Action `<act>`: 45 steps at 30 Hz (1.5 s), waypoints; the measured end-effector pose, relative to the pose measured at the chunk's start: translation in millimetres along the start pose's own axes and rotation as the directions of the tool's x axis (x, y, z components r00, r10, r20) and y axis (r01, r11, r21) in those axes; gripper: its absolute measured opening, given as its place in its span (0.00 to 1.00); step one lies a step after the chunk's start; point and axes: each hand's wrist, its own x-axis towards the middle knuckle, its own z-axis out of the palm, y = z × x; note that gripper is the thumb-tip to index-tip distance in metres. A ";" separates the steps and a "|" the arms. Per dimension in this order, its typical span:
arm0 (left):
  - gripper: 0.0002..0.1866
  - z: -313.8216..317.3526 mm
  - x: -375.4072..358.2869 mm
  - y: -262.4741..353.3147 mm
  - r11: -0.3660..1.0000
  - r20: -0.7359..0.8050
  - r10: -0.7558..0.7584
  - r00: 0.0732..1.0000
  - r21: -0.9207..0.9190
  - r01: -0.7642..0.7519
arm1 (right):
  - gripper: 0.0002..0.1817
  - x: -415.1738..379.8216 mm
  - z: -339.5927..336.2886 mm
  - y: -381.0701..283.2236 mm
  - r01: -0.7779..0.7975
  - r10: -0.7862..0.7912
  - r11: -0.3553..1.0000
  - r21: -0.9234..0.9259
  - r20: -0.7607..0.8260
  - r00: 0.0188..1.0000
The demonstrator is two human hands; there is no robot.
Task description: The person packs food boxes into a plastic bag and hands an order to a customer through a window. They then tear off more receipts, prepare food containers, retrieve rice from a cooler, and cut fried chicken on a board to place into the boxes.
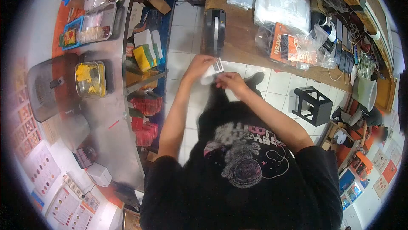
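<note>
My left hand (198,67) and my right hand (231,82) meet in front of my chest, both pinching a small white printed label (214,69) with dark print on it. The label sits just below the black label printer (213,31) that stands on the edge of the wooden counter (242,39). My left fingers grip the label's left side, my right fingers touch its lower right edge. Below the hands I see my black printed shirt.
A steel counter (108,115) runs along the left with a container of yellow food (90,79), trays and a dark lid. Plastic bags (280,0) and an orange box (282,45) lie on the wooden counter. A black stool (312,104) stands on the white tiled floor.
</note>
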 end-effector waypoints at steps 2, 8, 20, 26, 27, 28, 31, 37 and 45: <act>0.18 -0.5 -1.8 2.2 0.996 -0.016 0.053 0.998 0.067 -0.052 | 0.11 -0.9 1.4 0.2 -0.006 0.006 1.000 -0.024 0.002 1.000; 0.20 2.3 -9.1 22.3 0.986 -0.072 0.060 0.996 0.161 -0.048 | 0.14 1.3 6.7 1.2 0.003 -0.001 0.986 -0.169 0.017 1.000; 0.14 19.9 -10.1 9.2 0.836 -0.266 0.327 0.907 0.528 -0.147 | 0.17 13.2 5.7 5.3 0.227 -0.213 0.826 -0.516 0.087 0.973; 0.11 46.4 -29.4 -28.3 0.866 -0.134 0.230 0.964 0.480 -0.140 | 0.18 1.8 -27.7 30.9 0.283 -0.178 0.666 -0.690 0.221 0.959; 0.10 62.5 -34.4 -5.0 0.949 -0.188 0.143 0.972 0.305 -0.081 | 0.18 -16.3 -29.0 20.3 0.171 -0.061 0.771 -0.613 0.197 0.979; 0.10 76.9 -29.3 12.6 0.993 -0.226 0.051 0.973 0.118 -0.025 | 0.18 -30.6 -34.6 9.7 0.171 -0.076 0.769 -0.616 0.178 0.981; 0.08 115.2 10.3 32.5 0.898 -0.149 0.426 0.893 0.193 -0.396 | 0.18 -69.1 -61.9 -21.1 0.112 -0.153 0.782 -0.613 -0.014 0.988; 0.06 187.1 100.1 149.2 0.747 -0.035 0.641 0.767 0.257 -0.613 | 0.17 -87.1 -149.3 -57.3 0.110 -0.630 0.663 -0.740 -0.472 0.617; 0.10 230.2 151.8 183.8 0.714 0.044 0.625 0.779 0.371 -0.594 | 0.15 -71.1 -207.1 -64.7 -0.087 -0.562 0.695 -0.714 -0.615 0.554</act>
